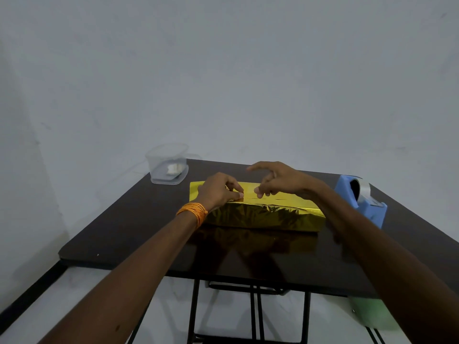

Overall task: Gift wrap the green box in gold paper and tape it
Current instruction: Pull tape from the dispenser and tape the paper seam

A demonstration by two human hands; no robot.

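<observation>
Two hands are working on top of the parcel at the middle of the dark worktop (139, 234). At the far left corner a clear container (167, 165) is sitting well apart from the work, probably parked out of the way. The left hand (218, 192) is resting on the parcel's top, its fingers (236, 192) curled and pinching the gold paper (268, 216) at the seam, seemingly to keep the overlap from springing open. The green box is lying under that paper, fully covered on every side in view. The right hand (280, 181) is hovering just beside the left, forefinger lifted and spread away, the other fingertips bearing down on the same seam. It looks to be smoothing a strip there, though I cannot tell whether tape is already laid. At the right edge a blue tape dispenser (360, 199) is standing near that hand, handy for the next piece.
</observation>
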